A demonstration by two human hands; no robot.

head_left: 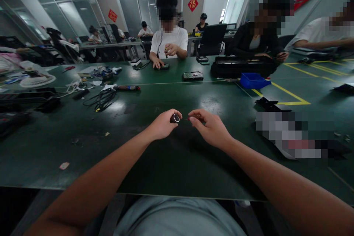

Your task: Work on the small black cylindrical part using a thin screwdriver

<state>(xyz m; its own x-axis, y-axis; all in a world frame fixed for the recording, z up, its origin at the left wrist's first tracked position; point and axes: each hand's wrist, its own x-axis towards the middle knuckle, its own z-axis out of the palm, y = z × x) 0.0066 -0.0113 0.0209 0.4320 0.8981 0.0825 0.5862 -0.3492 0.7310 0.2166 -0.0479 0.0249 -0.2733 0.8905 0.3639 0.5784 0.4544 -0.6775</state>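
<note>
My left hand is wrapped round a short dark cylinder, whose round end with a pale ring faces me and to the right. It looks like a small flashlight, though its kind is not certain. Just to the right, my right hand pinches a thin reddish stick-like piece between thumb and fingers. Its tip points left at the cylinder's ringed end, with a small gap between them. Both hands are above the green tabletop; most of the thin piece is hidden by my fingers.
A cabled tool lies ahead on the left, near tangled wires. Farther off are an opened hard drive, a blue bin and a long black casing. A co-worker handles parts opposite.
</note>
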